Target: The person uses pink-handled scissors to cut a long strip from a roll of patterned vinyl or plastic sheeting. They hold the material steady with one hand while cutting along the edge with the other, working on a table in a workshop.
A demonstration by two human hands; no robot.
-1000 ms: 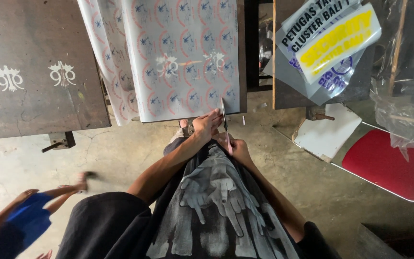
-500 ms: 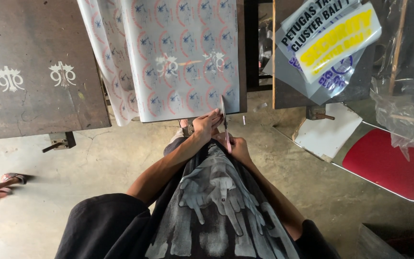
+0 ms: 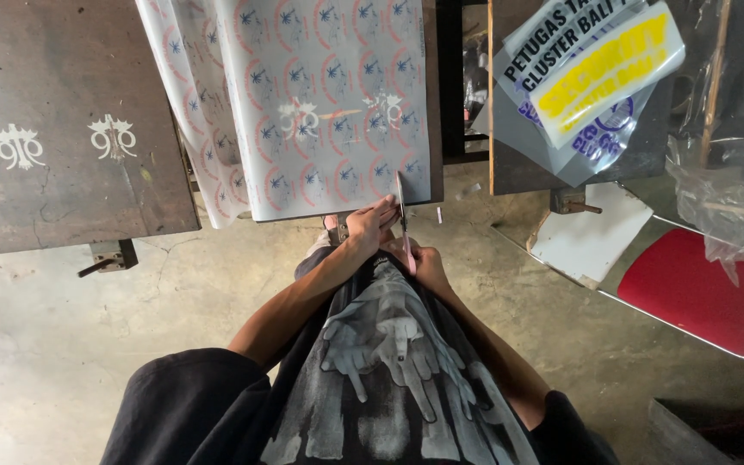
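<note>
Pink-handled scissors, gripped in the right hand, bite the near edge of the printed sticker sheet overhanging the worktop, left hand pinching it taut; the cut probably needs steady advance.

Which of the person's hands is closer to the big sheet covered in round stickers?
Left. The left hand touches the bottom edge of the sticker sheet, beside the scissors. The right hand sits lower, on the scissors' handle, apart from the sheet.
</note>
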